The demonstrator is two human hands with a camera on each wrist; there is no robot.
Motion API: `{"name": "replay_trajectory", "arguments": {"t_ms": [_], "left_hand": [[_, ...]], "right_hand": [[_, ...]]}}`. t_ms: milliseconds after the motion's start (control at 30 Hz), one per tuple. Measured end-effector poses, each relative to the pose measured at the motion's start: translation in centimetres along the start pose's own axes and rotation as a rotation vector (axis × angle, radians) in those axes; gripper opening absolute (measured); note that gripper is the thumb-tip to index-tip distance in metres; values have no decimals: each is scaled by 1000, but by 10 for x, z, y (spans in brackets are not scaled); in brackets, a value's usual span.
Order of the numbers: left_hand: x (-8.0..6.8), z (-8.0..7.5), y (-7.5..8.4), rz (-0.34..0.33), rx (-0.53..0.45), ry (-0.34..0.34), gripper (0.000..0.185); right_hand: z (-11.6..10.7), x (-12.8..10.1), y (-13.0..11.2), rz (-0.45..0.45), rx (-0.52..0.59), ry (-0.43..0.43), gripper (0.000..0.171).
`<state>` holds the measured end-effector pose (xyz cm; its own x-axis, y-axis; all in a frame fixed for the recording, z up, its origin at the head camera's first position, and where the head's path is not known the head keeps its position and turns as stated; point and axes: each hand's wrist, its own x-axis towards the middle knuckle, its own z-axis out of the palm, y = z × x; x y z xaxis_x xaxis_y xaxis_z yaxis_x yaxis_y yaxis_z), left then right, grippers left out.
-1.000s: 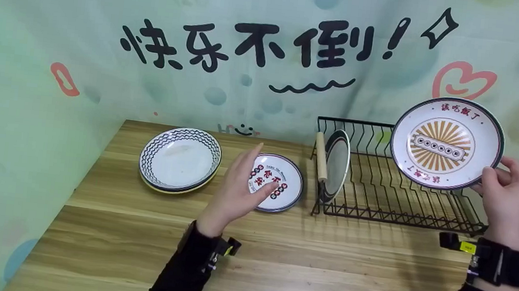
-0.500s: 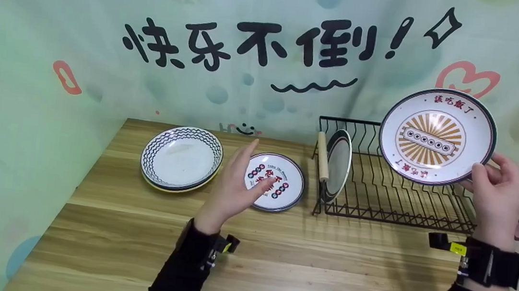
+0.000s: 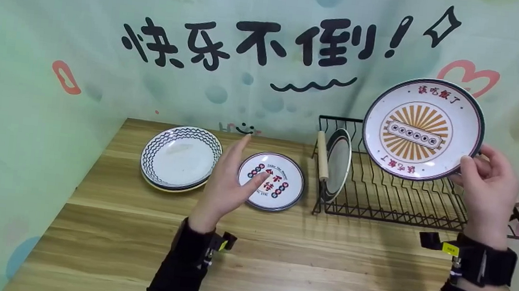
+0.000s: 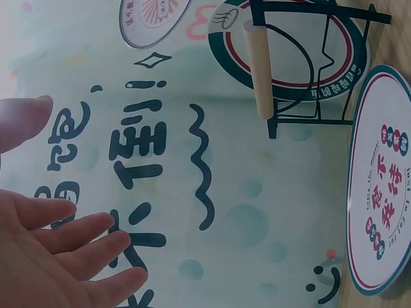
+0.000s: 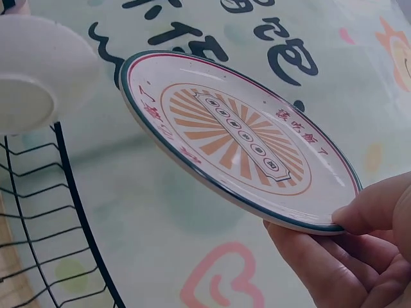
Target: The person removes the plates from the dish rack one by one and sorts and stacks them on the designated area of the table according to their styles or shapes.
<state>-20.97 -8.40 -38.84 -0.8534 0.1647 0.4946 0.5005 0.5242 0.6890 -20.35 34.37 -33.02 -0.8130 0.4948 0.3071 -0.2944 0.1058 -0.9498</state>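
Note:
My right hand [image 3: 490, 194] pinches the lower right rim of a white plate [image 3: 423, 129] with an orange sunburst, thumb on its face and fingers behind. The plate is held up, tilted, in front of the right part of a black wire dish rack [image 3: 397, 215]. At the rack's left end another plate [image 3: 338, 166] stands on edge beside a wooden handle [image 3: 322, 156]. My left hand [image 3: 226, 185] hovers with spread fingers, holding nothing. Close to its right, a small plate [image 3: 277, 203] with red lettering lies on the table; the thumb overlaps it in the head view.
A bowl [image 3: 183, 161] with a wavy-patterned rim sits on a yellow-edged dish at the back left of the wooden table [image 3: 133, 248]. Behind the table hangs a pale green printed backdrop [image 3: 187, 94].
My right hand has carried the sunburst plate left and slightly up across the rack. My left hand has drifted a little left, uncovering more of the small plate.

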Motion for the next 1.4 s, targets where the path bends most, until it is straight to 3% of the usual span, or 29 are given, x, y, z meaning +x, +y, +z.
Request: {"name": "replay_trajectory", "arguments": {"t_ms": [467,1067,1400], "left_hand": [[-1,-2,3,33,-35,58,81],[-2,5,6,57,-45,61,80],[-3,11,9,54,-42,98,78]], "right_hand": [[37,-17,-4,-181,61,-201,29],[66,-41,-2,-149,19,-278,32],[80,-53,5,-179,29,-328,33]]}}
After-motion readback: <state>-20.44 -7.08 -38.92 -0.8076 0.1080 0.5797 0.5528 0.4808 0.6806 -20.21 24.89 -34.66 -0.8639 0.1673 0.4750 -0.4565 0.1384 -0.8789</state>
